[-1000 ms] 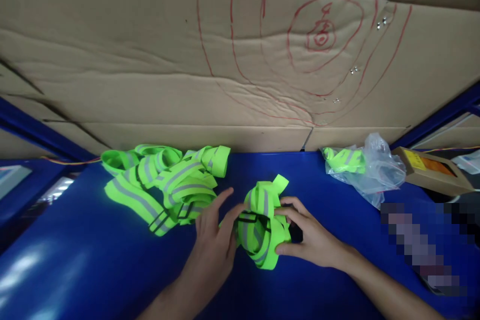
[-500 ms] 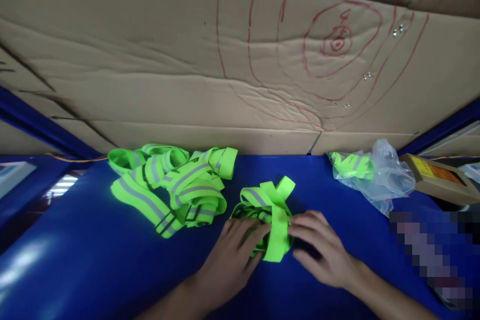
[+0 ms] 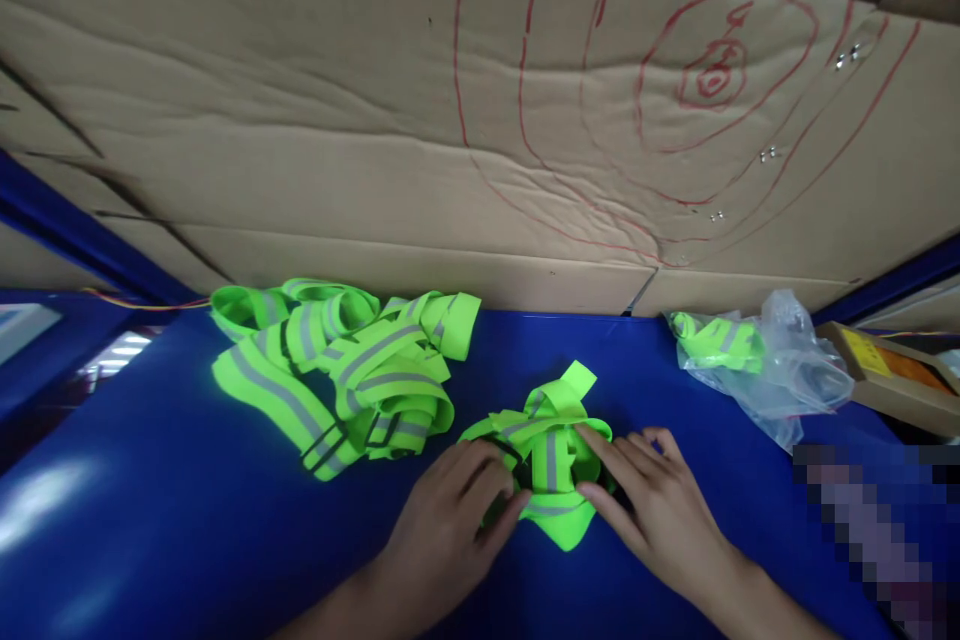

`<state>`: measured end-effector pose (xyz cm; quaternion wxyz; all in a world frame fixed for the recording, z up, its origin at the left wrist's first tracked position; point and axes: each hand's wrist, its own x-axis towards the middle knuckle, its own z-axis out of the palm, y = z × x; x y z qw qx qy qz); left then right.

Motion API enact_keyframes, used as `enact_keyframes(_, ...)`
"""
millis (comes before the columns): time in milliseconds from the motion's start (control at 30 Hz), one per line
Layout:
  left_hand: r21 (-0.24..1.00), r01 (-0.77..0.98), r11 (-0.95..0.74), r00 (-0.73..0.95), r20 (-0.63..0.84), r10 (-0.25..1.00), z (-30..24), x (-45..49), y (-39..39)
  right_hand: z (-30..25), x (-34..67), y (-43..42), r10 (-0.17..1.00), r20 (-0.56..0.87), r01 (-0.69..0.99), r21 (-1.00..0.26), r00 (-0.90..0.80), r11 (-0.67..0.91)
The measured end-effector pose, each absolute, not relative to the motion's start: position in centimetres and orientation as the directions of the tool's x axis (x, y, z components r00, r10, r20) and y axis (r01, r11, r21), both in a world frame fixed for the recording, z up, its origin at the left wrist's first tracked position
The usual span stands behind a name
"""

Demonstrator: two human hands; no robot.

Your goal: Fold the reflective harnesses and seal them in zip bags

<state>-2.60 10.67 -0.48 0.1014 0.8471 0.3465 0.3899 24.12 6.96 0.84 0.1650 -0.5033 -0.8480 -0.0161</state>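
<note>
The lime strap bundle (image 3: 552, 460) lies at 5 o'clock in view, seemingly steadied between the left hand (image 3: 450, 510) (its 8 o'clock, fingers curled, grip unclear) and right hand (image 3: 664, 500) (its 4 o'clock, thumb and forefinger parted).

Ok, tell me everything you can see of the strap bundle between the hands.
The strap bundle is bright yellow-green with grey stripes, flat and fabric-like, with a dark piece at its left. It lies in loose loops on the blue table, one flat end pointing away from the person. The left hand and right hand touch its sides.
</note>
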Motion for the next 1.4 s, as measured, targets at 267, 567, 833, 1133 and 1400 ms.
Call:
enact_keyframes(267,0.265,0.682,-0.682,0.542,0.443,0.714,-0.7,-2.6,10.5,0.8,24.1,6.9,0.871,0.279,0.869,-0.177,-0.405,0.461)
enact_keyframes(567,0.501,0.422,-0.756,0.497,0.569,0.655,-1.5,-3.1,10.0,1.0,23.5,6.2,0.853,0.173,0.825,-0.219,-0.492,0.520)
enact_keyframes(833,0.476,0.193,-0.858,0.537,0.680,0.498,-0.9,-3.5,8.9,1.1,23.6,6.3,0.816,0.261,0.688,-0.441,-0.515,0.576)
enact_keyframes(1133,0.699,0.126,-0.704,0.583,0.522,0.623,-0.3,-4.0,10.1,0.6,25.9,5.6,0.527,0.743,0.639,-0.176,-0.413,0.749)
enact_keyframes(1400,0.824,0.149,-0.547,0.615,0.356,0.704,-2.0,-3.7,9.0,0.4,24.0,5.4,0.518,0.681,0.514,-0.236,-0.518,0.825)
